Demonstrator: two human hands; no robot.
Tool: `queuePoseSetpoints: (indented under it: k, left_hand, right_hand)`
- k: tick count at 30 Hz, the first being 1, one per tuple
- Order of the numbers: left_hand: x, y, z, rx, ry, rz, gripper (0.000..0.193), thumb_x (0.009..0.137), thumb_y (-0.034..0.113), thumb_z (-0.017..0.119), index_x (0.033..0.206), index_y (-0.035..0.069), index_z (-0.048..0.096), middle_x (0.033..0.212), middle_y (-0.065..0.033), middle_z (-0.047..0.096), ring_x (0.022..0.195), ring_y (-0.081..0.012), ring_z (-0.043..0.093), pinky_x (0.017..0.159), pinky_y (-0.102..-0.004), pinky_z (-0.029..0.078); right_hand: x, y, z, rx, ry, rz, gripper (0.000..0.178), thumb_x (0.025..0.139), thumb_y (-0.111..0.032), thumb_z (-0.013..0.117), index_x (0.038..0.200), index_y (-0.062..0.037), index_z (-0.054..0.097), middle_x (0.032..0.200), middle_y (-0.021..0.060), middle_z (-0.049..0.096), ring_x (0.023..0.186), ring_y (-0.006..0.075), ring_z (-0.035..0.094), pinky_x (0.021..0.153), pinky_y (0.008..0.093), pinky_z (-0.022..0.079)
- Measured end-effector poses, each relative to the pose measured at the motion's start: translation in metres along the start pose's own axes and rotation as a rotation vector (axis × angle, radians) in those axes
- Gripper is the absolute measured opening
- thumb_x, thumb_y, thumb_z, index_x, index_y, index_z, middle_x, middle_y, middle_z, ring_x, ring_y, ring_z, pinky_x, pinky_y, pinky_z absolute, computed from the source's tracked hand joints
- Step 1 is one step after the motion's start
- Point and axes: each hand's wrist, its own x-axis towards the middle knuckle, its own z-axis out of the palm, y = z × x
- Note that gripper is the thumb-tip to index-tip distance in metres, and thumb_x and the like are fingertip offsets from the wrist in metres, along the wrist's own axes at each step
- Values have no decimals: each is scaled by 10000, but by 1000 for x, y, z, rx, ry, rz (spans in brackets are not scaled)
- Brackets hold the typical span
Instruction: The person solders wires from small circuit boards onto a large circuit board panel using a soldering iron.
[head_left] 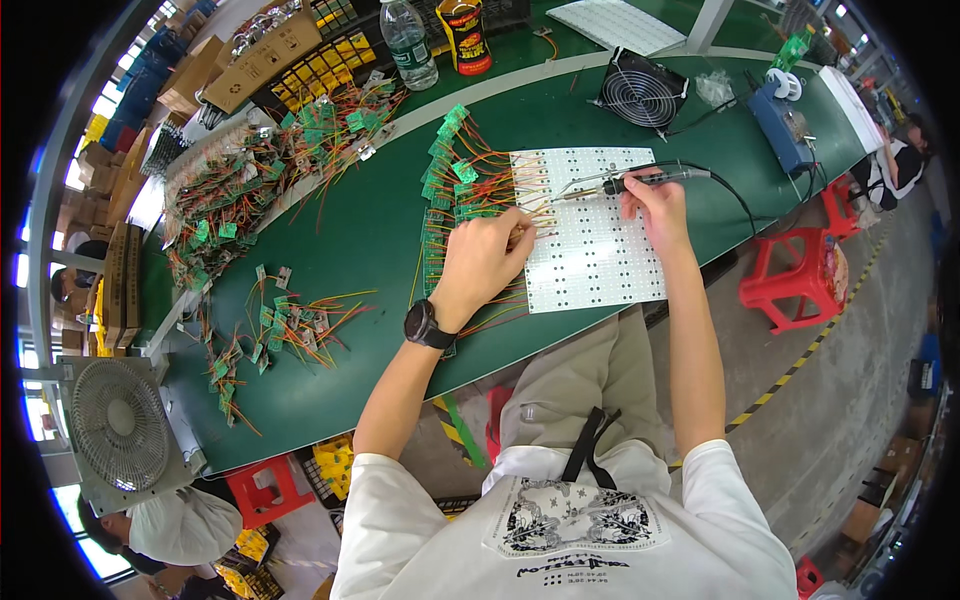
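My right hand [655,208] grips a soldering iron [650,178], whose metal tip points left over a white perforated board [600,270]. My left hand [485,255] is closed in a pinch above the board's left edge, among red and yellow wires [490,190]. What lies between its fingertips is too small to make out. These wires run from a row of small green circuit boards [436,225] to the white board's left side. A thin solder-like strand near the iron's tip is hard to tell from the wires.
Heaps of wired circuit boards [225,205] [290,325] lie left on the green table [370,250]. A black fan [643,93], blue soldering station [780,125], water bottle [408,50] and drink bottle [465,38] stand behind. Red stools [795,280] and a large fan [120,425] flank the table.
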Motion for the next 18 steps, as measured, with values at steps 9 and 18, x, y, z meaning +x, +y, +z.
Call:
queuePoseSetpoints:
  k: [9, 18]
  left_hand:
    - [-8, -6, 2, 87, 225, 146, 104, 850, 129, 685, 849, 31, 651, 777, -74, 665, 653, -254, 618, 561, -340, 499]
    - [-11, -10, 8, 68, 244, 51, 113, 917, 100, 603, 1004, 33, 571, 779, -105, 652, 627, -266, 617, 580, -367, 508]
  right_hand:
    - [-1, 4, -6, -35, -21, 5, 204, 871, -107, 674, 991, 53, 633, 722, 107, 649, 545, 155, 591, 515, 260, 427]
    - [-1, 5, -6, -17, -9, 6, 216, 868, -97, 679, 1009, 58, 626, 705, 111, 649, 537, 160, 589, 515, 265, 425]
